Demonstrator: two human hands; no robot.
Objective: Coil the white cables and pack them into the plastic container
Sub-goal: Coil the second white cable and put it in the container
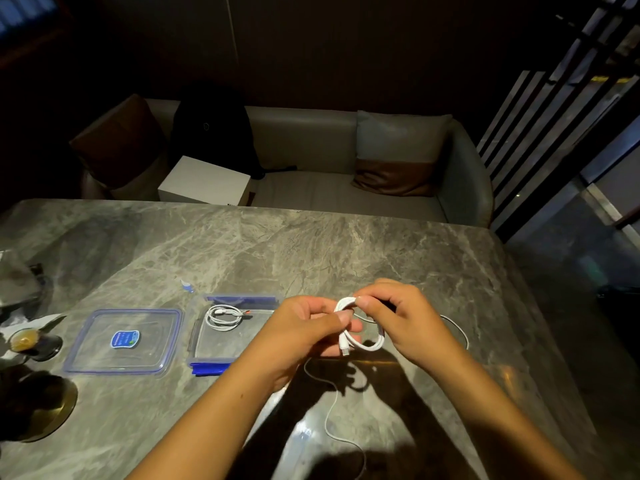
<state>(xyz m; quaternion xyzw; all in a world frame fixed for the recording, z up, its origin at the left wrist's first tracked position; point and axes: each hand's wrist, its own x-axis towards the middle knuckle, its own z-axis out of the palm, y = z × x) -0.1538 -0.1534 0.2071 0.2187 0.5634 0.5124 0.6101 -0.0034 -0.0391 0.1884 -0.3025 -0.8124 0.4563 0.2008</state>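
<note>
Both hands hold a white cable [367, 344] above the marble table [311, 251]. My left hand [304, 327] pinches its small loops with the plug end hanging below the fingers. My right hand [394, 317] pinches the top of the same coil. Loose cable trails across the table towards me and out to the right. An open clear plastic container [197, 344] with blue clips sits left of my hands. Inside it lies a coiled white cable [223, 317].
The container's lid [124, 342] with a blue sticker lies flat to the left. Dark glassware and a small cup [24, 341] stand at the table's left edge. A small bluish item [187, 286] lies behind the container. A sofa with cushions and a white box [204, 181] is beyond the table.
</note>
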